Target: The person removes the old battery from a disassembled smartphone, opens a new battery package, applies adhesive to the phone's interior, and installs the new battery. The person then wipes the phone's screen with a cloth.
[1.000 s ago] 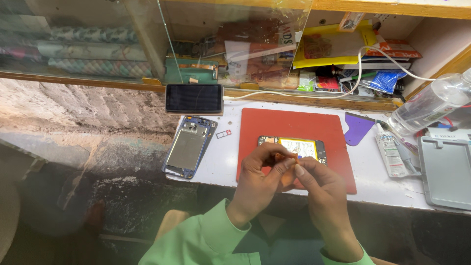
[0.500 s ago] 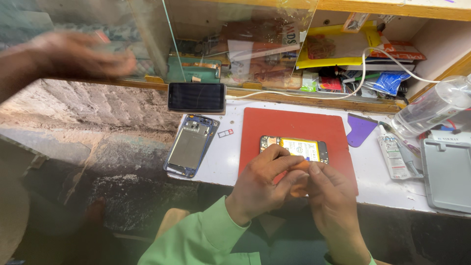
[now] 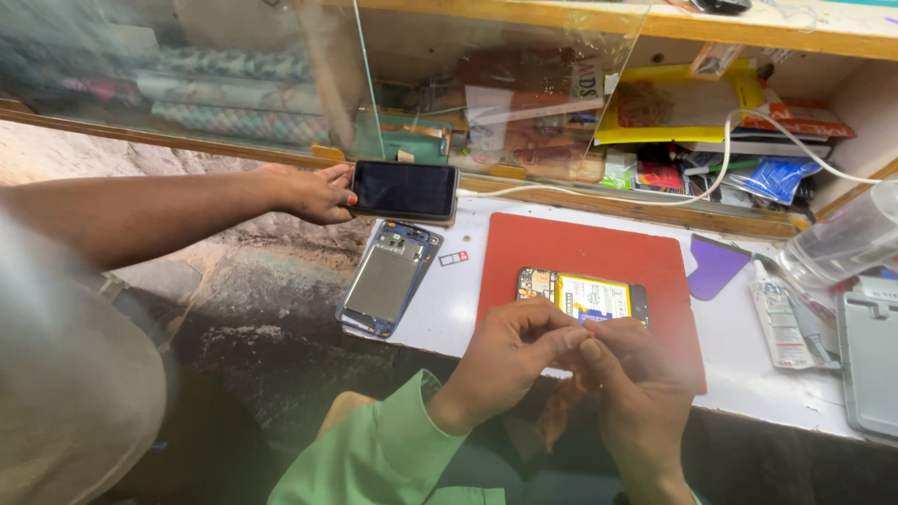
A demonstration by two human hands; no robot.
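My left hand [image 3: 510, 360], in a green sleeve, and my right hand [image 3: 636, 383] meet fingertip to fingertip at the near edge of a red mat [image 3: 599, 257]. Both are pinched shut; whatever lies between the fingers is too small to make out. Just beyond the fingertips an opened phone [image 3: 585, 295] lies flat on the mat, showing its yellow battery. Another person's hand [image 3: 313, 192] reaches in from the left and touches a black phone [image 3: 404, 190] with a dark screen at the back of the white counter [image 3: 449, 304].
A blue phone frame [image 3: 388, 279] lies left of the mat, with a small tray part [image 3: 454, 257] beside it. A purple pick [image 3: 716, 265], a tube [image 3: 781, 323], a clear bottle [image 3: 847, 238] and a grey case [image 3: 870, 360] sit right. Cluttered shelves stand behind glass [image 3: 486, 84].
The other person's arm has come down from the upper left and now touches the black phone. My two hands stay pinched together over the mat's near edge.
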